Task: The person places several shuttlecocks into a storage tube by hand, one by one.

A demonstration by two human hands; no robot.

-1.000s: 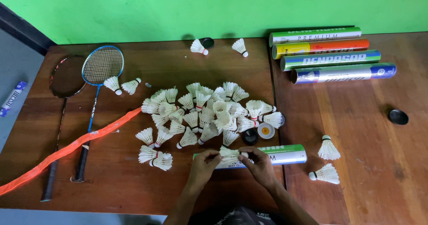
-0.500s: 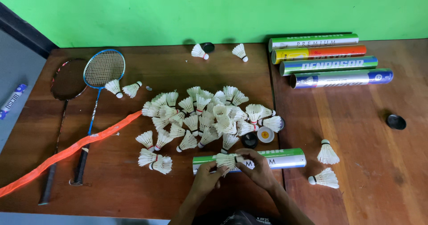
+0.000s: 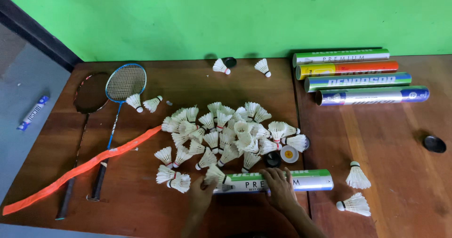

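Observation:
A white and green shuttlecock tube [image 3: 310, 180] lies on its side near the front edge of the brown table [image 3: 141, 209]. My right hand [image 3: 279, 189] lies over the tube's middle and grips it. At the tube's left end, my left hand [image 3: 201, 198] has its fingers closed on a white feather shuttlecock [image 3: 214, 174]. A big heap of shuttlecocks [image 3: 230, 132] lies just behind the tube.
Two rackets [image 3: 123, 85] and an orange strap [image 3: 80, 169] lie at the left. Several closed tubes [image 3: 358, 82] are stacked at the back right. Two loose shuttlecocks [image 3: 357, 176] sit right of the tube. Black caps [image 3: 434, 144] and a white lid [image 3: 288, 153] lie about.
My hands were together over one shuttlecock at the tube. Now they are apart: the right hand lies on the tube's middle, the left is at its left end.

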